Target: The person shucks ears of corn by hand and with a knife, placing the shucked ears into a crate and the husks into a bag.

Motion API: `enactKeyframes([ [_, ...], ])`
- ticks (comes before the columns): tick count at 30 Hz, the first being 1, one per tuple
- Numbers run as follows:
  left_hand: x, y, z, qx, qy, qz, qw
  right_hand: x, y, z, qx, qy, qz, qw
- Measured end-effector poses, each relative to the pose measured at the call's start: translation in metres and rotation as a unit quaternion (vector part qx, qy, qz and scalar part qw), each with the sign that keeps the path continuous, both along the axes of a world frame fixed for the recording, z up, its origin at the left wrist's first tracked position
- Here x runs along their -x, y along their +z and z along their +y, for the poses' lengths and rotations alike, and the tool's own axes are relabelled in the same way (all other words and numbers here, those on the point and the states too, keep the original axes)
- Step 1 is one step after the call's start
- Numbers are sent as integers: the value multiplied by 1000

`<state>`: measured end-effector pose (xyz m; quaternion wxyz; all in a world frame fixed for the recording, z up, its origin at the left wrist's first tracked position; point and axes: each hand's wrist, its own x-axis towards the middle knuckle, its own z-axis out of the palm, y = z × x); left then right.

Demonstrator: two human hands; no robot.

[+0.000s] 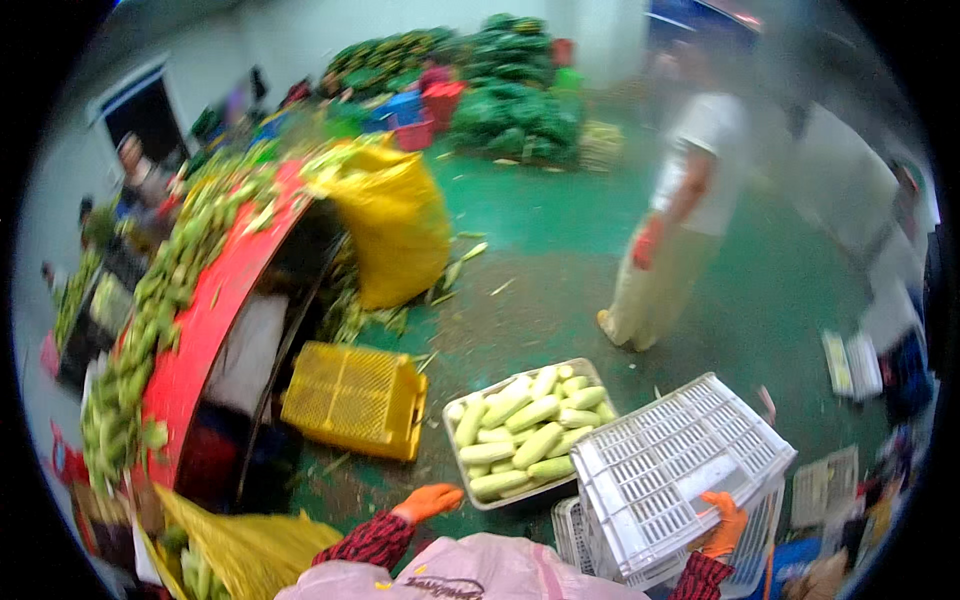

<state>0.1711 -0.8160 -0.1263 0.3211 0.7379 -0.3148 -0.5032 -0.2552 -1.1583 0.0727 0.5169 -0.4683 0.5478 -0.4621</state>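
My left hand (pixel 428 502), in an orange glove, is stretched out to the right with nothing in it, left of a shallow tray (pixel 478 500). That tray holds several long pale-green vegetables (pixel 536 413), possibly trimmed corn ears or squash. My right hand (pixel 722 524), gloved in orange too, is closed on the near right part of a tilted white plastic crate (pixel 665 450) with slotted sides. The white crate slants beside the tray's right edge, above other white crates (pixel 572 535). Part of my right fingers is hidden by blur and the crate.
A yellow crate (pixel 350 400) lies left of the tray, by a red table (pixel 225 300) heaped with green produce. A stuffed yellow sack (pixel 400 225) stands at its end. Beyond the tray a person (pixel 685 200) stands on the green floor. Another yellow sack (pixel 230 545) is near left.
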Motion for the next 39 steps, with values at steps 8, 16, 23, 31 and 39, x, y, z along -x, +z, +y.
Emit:
enactKeyframes([
  [8, 7, 71, 54, 207, 165, 131, 955, -115, 93, 144, 99, 207, 131, 965],
  [16, -40, 142, 140, 373, 367, 174, 834, -307, 174, 219, 76, 479, 140, 863],
  [23, -27, 106, 189, 320, 498, -46, 805, -470, 163, 266, 337, 735, 117, 577],
  [31, -56, 63, 178, -10, 435, -59, 898, -611, 114, 300, 286, 790, 337, 425],
  [39, 40, -39, 244, 95, 512, 113, 846, -654, -126, 298, 502, 803, 305, 103],
])
